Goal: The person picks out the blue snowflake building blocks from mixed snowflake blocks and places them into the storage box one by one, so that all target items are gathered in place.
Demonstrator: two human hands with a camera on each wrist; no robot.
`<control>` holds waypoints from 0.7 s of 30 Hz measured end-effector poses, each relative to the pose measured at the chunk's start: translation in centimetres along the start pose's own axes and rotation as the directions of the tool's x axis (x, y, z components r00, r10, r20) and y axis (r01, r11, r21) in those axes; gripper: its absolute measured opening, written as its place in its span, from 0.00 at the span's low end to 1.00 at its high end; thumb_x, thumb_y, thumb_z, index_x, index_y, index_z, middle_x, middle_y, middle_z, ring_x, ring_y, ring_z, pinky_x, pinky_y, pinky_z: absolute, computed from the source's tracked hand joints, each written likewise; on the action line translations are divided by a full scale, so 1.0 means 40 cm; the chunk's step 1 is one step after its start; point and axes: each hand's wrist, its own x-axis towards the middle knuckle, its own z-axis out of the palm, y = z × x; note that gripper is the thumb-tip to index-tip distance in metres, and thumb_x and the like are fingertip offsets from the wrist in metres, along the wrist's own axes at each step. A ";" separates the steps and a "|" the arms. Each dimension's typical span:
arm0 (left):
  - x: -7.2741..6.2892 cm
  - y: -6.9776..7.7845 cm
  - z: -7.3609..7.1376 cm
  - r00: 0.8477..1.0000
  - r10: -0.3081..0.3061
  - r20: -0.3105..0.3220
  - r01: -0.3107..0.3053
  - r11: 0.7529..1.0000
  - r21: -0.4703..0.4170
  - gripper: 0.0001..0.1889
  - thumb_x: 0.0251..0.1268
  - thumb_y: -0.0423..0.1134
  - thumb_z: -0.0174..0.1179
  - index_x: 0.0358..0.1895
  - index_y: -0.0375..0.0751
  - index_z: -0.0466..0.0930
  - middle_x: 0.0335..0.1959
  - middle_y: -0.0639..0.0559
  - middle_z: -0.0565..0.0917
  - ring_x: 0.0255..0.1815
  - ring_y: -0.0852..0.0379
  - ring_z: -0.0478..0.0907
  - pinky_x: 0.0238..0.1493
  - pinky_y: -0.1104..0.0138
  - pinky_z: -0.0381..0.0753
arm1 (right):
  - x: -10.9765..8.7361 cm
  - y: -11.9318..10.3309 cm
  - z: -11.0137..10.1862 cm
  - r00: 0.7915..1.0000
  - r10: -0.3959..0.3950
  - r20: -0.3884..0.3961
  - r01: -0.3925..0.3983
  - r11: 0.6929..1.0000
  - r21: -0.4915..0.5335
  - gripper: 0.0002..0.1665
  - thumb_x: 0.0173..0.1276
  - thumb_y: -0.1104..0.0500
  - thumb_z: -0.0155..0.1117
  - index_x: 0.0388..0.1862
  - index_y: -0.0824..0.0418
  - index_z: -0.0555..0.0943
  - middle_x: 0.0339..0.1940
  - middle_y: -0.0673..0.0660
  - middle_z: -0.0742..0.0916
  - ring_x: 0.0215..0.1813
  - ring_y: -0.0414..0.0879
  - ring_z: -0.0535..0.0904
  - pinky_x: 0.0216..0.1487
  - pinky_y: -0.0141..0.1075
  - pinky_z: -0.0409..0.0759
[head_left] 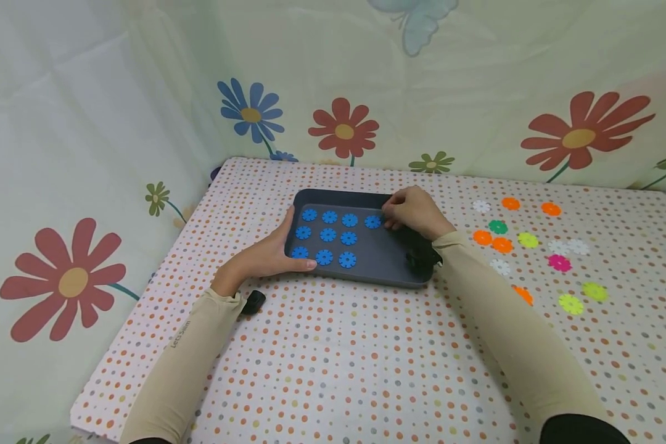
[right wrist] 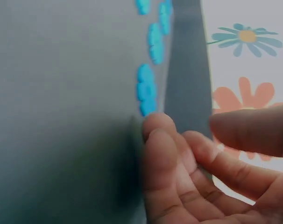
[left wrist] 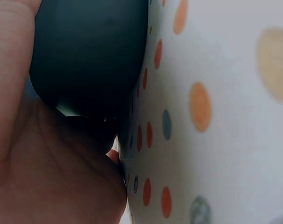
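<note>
A dark grey rectangular tray (head_left: 374, 259) lies on the dotted table with rows of blue notched snowflake discs (head_left: 328, 235) inside it. My left hand (head_left: 263, 254) grips the tray's near left corner, its thumb along the near rim and its fingers along the left side. At the far side of the tray, my right hand (head_left: 416, 211) is beside the rightmost blue disc (head_left: 373, 222) of the far row. The right wrist view shows its bent fingertips (right wrist: 158, 133) right at that disc, the thumb (right wrist: 249, 129) held apart and nothing between them.
Right of the tray, loose notched discs lie scattered: orange (head_left: 502, 245), white (head_left: 481, 206), yellow-green (head_left: 571, 304), one dark green (head_left: 498, 227) and one pink (head_left: 559, 263). A flower-printed curtain (head_left: 477, 92) hangs behind the table and along its left.
</note>
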 end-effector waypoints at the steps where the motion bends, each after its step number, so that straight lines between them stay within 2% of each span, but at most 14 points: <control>1: -0.001 0.001 0.000 1.000 0.002 0.000 -0.002 1.000 -0.002 0.75 0.60 0.68 0.74 0.86 0.53 0.16 0.88 0.49 0.27 0.88 0.45 0.35 0.81 0.41 0.51 | -0.006 -0.002 -0.004 1.000 -0.003 -0.003 0.003 1.000 0.012 0.17 0.82 0.63 0.61 0.54 0.79 0.85 0.42 0.69 0.90 0.37 0.49 0.88 0.42 0.37 0.87; 6: -0.003 -0.001 -0.002 1.000 0.006 -0.001 -0.006 1.000 -0.006 0.75 0.60 0.69 0.74 0.86 0.55 0.15 0.88 0.49 0.27 0.88 0.44 0.35 0.81 0.40 0.51 | -0.050 -0.015 -0.032 0.999 -0.025 -0.040 0.027 0.998 0.052 0.22 0.85 0.56 0.60 0.63 0.74 0.82 0.53 0.70 0.88 0.50 0.57 0.88 0.55 0.46 0.85; 11: -0.005 -0.006 -0.004 1.000 0.000 -0.007 0.000 1.000 0.001 0.75 0.61 0.68 0.74 0.86 0.56 0.14 0.88 0.50 0.27 0.88 0.45 0.36 0.81 0.40 0.52 | -0.102 -0.012 -0.065 0.991 -0.051 -0.126 0.055 0.998 0.027 0.26 0.87 0.52 0.57 0.71 0.69 0.79 0.62 0.69 0.84 0.60 0.61 0.83 0.61 0.52 0.81; 14: -0.006 -0.006 -0.005 1.000 0.000 -0.010 0.000 1.000 0.002 0.74 0.61 0.67 0.74 0.86 0.57 0.14 0.88 0.50 0.27 0.88 0.45 0.36 0.81 0.41 0.52 | -0.129 0.004 -0.088 0.978 -0.065 -0.200 0.059 0.998 -0.037 0.27 0.87 0.49 0.56 0.72 0.67 0.78 0.65 0.68 0.83 0.63 0.62 0.81 0.60 0.54 0.79; 18: -0.008 -0.002 -0.006 1.000 -0.010 -0.016 0.010 1.000 0.007 0.75 0.61 0.67 0.74 0.86 0.57 0.14 0.88 0.51 0.27 0.88 0.46 0.36 0.81 0.41 0.52 | -0.153 0.029 -0.116 0.955 -0.107 -0.275 0.064 0.985 -0.159 0.30 0.86 0.49 0.55 0.75 0.67 0.76 0.72 0.69 0.79 0.69 0.67 0.76 0.61 0.61 0.77; 21: -0.009 -0.001 -0.007 1.000 0.000 -0.020 0.000 1.000 -0.010 0.75 0.61 0.66 0.75 0.86 0.58 0.15 0.88 0.52 0.27 0.88 0.46 0.36 0.81 0.41 0.53 | -0.162 0.047 -0.134 0.942 -0.133 -0.307 0.056 0.968 -0.246 0.33 0.86 0.50 0.55 0.78 0.71 0.72 0.76 0.73 0.74 0.75 0.71 0.70 0.69 0.67 0.71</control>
